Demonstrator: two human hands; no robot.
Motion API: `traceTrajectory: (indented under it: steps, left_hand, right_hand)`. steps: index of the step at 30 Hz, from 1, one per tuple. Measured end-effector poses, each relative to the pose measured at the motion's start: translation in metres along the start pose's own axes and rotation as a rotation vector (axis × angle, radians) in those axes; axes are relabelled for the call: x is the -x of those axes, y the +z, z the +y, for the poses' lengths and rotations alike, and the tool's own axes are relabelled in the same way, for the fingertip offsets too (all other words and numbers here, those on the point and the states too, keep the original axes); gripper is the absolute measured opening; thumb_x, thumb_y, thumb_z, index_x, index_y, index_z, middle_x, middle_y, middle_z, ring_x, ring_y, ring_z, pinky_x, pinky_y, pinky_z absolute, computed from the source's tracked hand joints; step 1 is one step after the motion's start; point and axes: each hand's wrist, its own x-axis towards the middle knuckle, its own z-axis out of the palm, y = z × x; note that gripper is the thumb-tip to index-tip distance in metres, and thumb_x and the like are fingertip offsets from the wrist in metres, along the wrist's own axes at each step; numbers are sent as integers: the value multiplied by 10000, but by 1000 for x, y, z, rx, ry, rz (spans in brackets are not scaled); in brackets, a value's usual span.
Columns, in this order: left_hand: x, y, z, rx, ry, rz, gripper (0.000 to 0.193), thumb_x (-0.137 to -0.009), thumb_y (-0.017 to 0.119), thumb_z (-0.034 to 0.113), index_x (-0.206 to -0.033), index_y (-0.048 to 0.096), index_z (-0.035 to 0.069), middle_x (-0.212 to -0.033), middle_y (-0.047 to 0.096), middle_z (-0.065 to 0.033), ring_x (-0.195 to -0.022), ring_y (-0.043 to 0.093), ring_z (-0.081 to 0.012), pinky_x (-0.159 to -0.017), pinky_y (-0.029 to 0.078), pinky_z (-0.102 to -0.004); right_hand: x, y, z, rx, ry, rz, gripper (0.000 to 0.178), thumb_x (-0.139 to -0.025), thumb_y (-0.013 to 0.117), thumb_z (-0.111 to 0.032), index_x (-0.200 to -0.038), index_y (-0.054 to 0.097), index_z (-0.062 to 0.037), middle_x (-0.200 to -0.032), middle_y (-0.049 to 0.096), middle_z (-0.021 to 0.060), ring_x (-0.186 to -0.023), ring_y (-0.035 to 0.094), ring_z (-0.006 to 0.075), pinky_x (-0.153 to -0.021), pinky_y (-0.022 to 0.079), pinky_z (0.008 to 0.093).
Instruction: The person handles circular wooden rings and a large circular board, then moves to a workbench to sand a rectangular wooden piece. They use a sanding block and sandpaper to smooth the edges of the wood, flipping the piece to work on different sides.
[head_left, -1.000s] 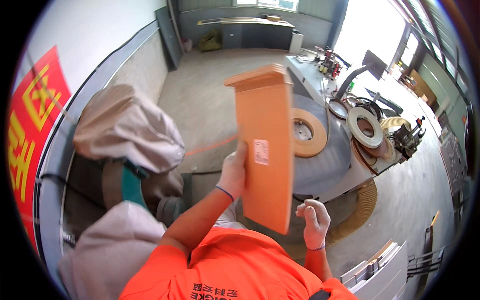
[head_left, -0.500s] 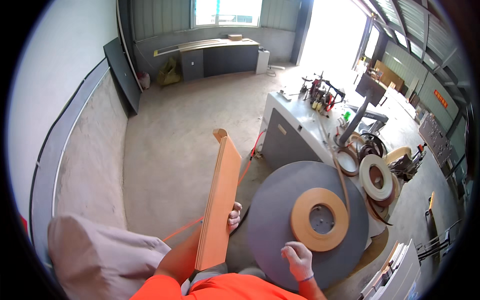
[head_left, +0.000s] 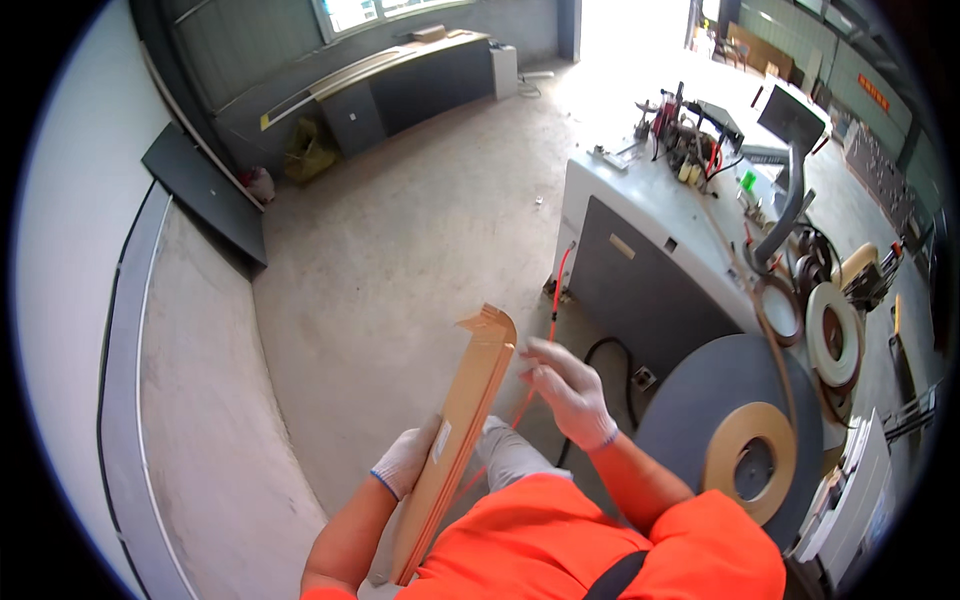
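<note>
A narrow stack of long wood-coloured boards (head_left: pixel 462 420) tilts in front of me, with a small pale label on one side. A curled strip of edge banding (head_left: pixel 490 322) sticks out past its far end. My left hand (head_left: pixel 408 460), in a white knit glove, grips the stack from the left near its middle; its fingertips are hidden behind the boards. Just right of the far end, my right hand (head_left: pixel 572 395), also gloved, has its fingers stretched toward the strip and apart from each other. I cannot tell whether the fingertips touch it.
On the right, a large grey disc (head_left: pixel 665 430) carries a tan edge-banding roll (head_left: pixel 722 465), its strip leading toward a grey-white machine (head_left: pixel 640 270). An orange hose (head_left: pixel 556 300) and black cable (head_left: pixel 598 345) run low beside it. A dark panel (head_left: pixel 210 195) leans on the left wall.
My view has turned, and the boards now show their labelled side. My left hand shows on their left side. My right hand has left the banding roll and come to their far end.
</note>
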Motion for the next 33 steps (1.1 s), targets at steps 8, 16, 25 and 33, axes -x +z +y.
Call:
traceTrajectory:
  steps: [8, 16, 25, 33]
  left_hand:
    - [-156, -164, 144, -91, 87, 172, 612, -1091, 601, 523, -1175, 761, -61, -1033, 773, -75, -918, 686, -136, -828, 567, -338]
    - [-291, -288, 290, -27, 71, 201, 598, -1096, 606, 501, -1169, 759, -73, -1030, 777, -88, -920, 677, -125, -837, 565, -316]
    - [-510, -433, 493, -110, -33, 69, 674, -1121, 507, 564, -1186, 756, -59, -1053, 778, -112, -921, 702, -172, -851, 569, -369]
    - [-698, -526, 708, -458, 116, 5, 609, -1147, 512, 496, -1115, 756, -61, -985, 768, -81, -896, 653, -147, -847, 539, -341]
  right_hand:
    - [-290, 81, 59, -370, 239, -88, 333, -1049, 676, -86, -1355, 732, 33, -1461, 672, 140, -1256, 644, 202, -1049, 539, 359]
    - [-527, 134, 107, -406, 269, -220, 354, -1056, 676, -99, -1389, 718, 12, -1468, 676, 112, -1242, 643, 183, -1048, 551, 364]
    - [-816, 181, 202, -398, 317, -154, 474, -1068, 653, -137, -1516, 611, 9, -1456, 667, 98, -1228, 653, 186, -1067, 537, 364]
    - [-1028, 191, 240, -495, 268, -4, 675, -1071, 669, -200, -1661, 406, -5, -1496, 622, 100, -1278, 636, 198, -1114, 511, 390]
